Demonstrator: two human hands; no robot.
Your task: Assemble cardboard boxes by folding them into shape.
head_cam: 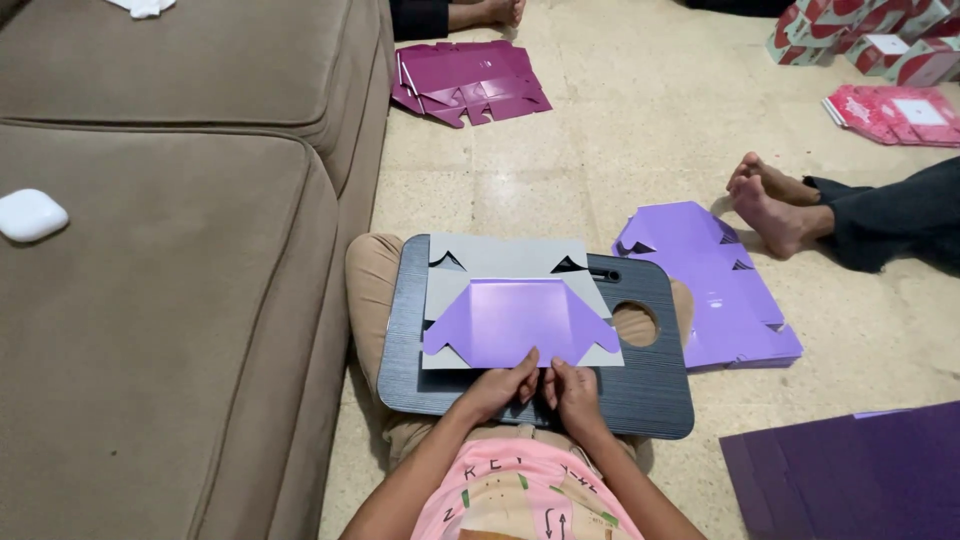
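**Desk:** Sofa (170, 300) in brown fills the left of the frame, tiled floor (620, 130) the rest. What is the person working on?

**Photographer:** A dark lap tray (650, 385) across the knees. On it lies a flat cardboard box blank (510, 300), grey side up, with one lilac flap (510, 320) folded toward the body. A stack of lilac blanks (720, 290) sits just right of the tray, magenta blanks (470, 80) well beyond, and another person's bare feet (765, 205) rest near the lilac stack.

**Desk:** And the hands?

**Photographer:** Left hand (500, 385) and right hand (575, 392) meet at the near edge of the blank, fingers curled and pinching the lower point of the folded flap, thumbs close together. Neither is open flat.

**Desk:** What makes a clean fold here?

**Photographer:** By my reading, keeping the blank squared on the tray, pressing along the scored line from the middle outward, and holding both sides evenly so the flap does not skew.

**Desk:** Anything smaller?

**Photographer:** A white case (30, 215) on the sofa cushion.
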